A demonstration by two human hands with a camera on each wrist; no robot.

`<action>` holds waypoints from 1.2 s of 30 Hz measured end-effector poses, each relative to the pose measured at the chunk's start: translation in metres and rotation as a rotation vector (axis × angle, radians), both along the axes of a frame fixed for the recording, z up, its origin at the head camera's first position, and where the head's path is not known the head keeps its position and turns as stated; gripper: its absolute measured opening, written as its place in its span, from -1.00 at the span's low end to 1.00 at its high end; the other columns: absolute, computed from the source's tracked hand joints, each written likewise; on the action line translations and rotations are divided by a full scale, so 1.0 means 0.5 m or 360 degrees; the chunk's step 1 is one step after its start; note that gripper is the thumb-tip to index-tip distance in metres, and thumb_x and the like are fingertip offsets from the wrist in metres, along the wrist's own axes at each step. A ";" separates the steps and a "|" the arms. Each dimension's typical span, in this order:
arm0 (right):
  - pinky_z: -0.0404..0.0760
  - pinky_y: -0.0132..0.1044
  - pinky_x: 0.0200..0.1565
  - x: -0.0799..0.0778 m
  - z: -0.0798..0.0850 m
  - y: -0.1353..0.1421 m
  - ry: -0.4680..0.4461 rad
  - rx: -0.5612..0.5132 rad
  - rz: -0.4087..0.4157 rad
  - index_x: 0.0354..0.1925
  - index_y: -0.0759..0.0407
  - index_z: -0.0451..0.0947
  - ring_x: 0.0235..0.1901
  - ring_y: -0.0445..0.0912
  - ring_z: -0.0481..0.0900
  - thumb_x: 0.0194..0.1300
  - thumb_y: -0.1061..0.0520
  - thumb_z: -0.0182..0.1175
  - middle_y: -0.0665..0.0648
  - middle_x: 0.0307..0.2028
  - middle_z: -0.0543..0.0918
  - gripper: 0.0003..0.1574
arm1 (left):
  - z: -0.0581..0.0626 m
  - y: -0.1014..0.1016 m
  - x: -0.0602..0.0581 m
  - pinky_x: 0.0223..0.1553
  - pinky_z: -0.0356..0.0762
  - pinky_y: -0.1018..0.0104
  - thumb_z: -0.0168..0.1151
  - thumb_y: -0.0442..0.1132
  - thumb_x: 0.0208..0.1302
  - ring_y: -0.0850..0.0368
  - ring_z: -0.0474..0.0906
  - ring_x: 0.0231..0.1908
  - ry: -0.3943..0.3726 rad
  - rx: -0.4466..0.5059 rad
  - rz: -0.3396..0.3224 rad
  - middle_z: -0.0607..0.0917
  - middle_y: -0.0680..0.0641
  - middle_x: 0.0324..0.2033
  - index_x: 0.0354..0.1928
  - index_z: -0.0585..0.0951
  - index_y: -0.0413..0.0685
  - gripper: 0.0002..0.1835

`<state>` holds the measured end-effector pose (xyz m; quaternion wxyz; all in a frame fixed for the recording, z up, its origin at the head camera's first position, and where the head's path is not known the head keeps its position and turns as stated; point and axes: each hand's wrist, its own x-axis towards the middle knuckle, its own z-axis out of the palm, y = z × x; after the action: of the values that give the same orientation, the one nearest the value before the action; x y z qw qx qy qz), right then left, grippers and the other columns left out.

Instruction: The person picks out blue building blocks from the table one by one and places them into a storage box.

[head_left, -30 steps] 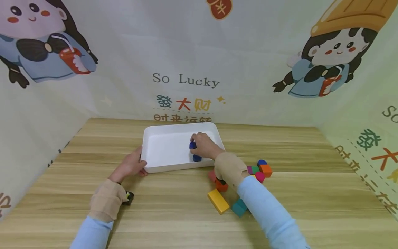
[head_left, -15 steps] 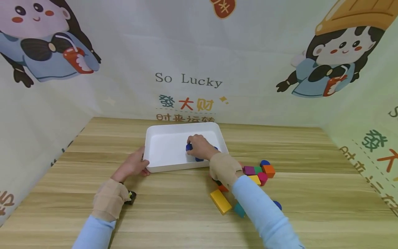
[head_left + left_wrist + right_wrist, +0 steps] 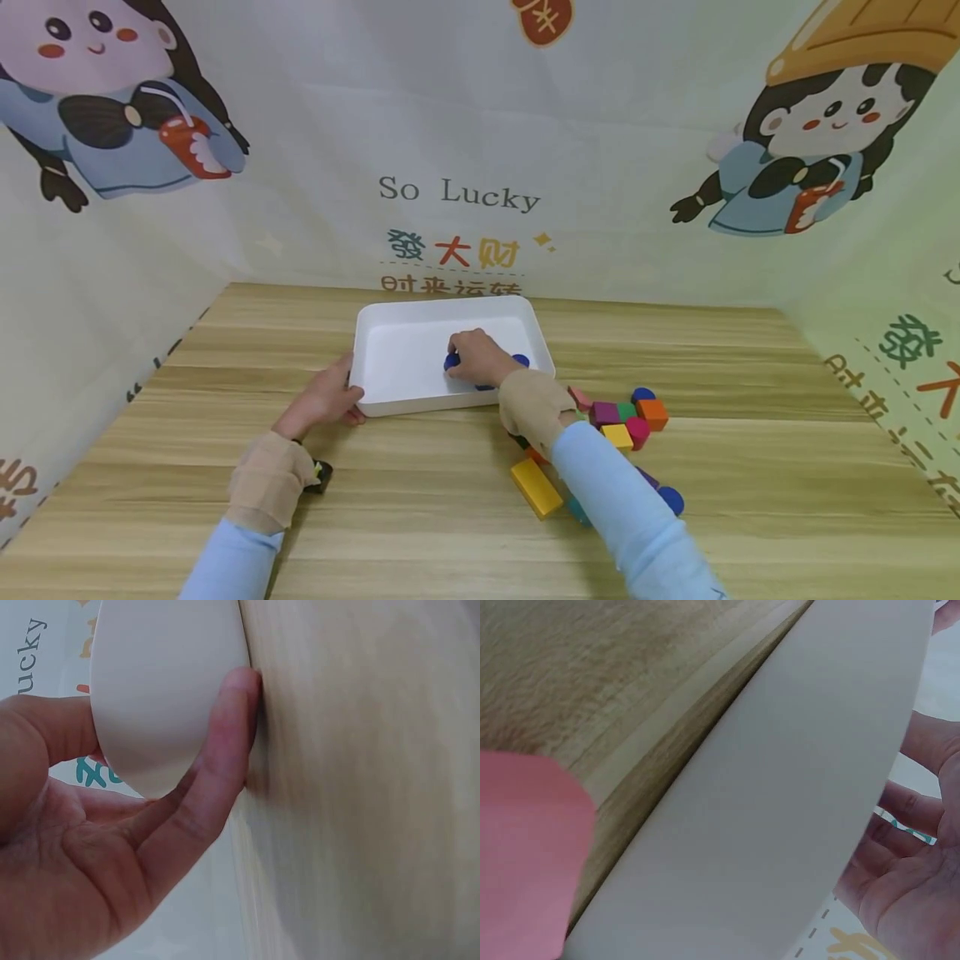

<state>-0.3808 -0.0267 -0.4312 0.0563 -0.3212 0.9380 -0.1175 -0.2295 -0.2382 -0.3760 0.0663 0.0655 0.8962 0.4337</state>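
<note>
Your wood-grain surface (image 3: 420, 500) bears, near its far edge, a white rectangular tray (image 3: 405, 354); your left hand (image 3: 324, 398) grips its left end; inside, your right hand (image 3: 482, 362) pinches a blue rounded block (image 3: 451, 362).

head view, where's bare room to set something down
Free: table between left sleeve and long yellow block; table right of the rightmost blue block; left part of the tray. Crowded: blocks around the right sleeve, and the tray's right half, under the right hand.
</note>
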 end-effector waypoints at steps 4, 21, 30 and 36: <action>0.47 -0.32 -0.11 0.065 0.069 -0.006 -0.0064 0.0067 -0.0041 -0.16 0.21 0.51 -0.16 -0.06 0.45 0.01 0.02 0.28 0.11 -0.22 0.58 -0.57 | 0.001 0.001 0.001 -0.63 0.59 0.27 -0.17 -0.55 0.12 0.07 0.55 -0.66 0.0010 0.0005 -0.0007 0.49 -0.44 -0.38 0.09 0.12 -0.51 -0.55; 0.49 -0.28 -0.08 0.149 0.140 -0.009 -0.0146 0.0126 -0.0062 -0.11 0.26 0.51 -0.17 -0.05 0.49 0.04 0.12 0.25 0.16 -0.16 0.57 -0.59 | -0.001 -0.001 -0.001 -0.63 0.59 0.27 -0.18 -0.56 0.12 0.07 0.54 -0.67 0.0005 0.0006 -0.0003 0.49 -0.43 -0.39 0.10 0.11 -0.53 -0.55; 0.46 -0.26 -0.01 0.151 0.138 -0.007 -0.0147 0.0151 -0.0064 -0.06 0.27 0.48 -0.11 -0.03 0.47 0.06 0.08 0.25 0.18 -0.12 0.56 -0.53 | -0.003 0.003 -0.001 -0.62 0.59 0.27 -0.17 -0.55 0.13 0.09 0.54 -0.66 -0.0010 -0.0010 0.0023 0.50 -0.43 -0.39 0.08 0.12 -0.51 -0.57; 0.47 -0.26 -0.03 0.153 0.139 -0.002 -0.0103 0.0145 -0.0052 -0.06 0.27 0.48 -0.12 -0.04 0.47 0.07 0.07 0.24 0.17 -0.13 0.56 -0.53 | -0.003 0.003 -0.002 -0.63 0.59 0.26 -0.18 -0.55 0.11 0.07 0.54 -0.67 0.0014 0.0020 0.0011 0.49 -0.43 -0.42 0.07 0.11 -0.52 -0.57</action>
<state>-0.3042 -0.0276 -0.3615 0.0993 -0.2989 0.9452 -0.0858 -0.2304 -0.2369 -0.3775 0.0604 0.0646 0.8939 0.4394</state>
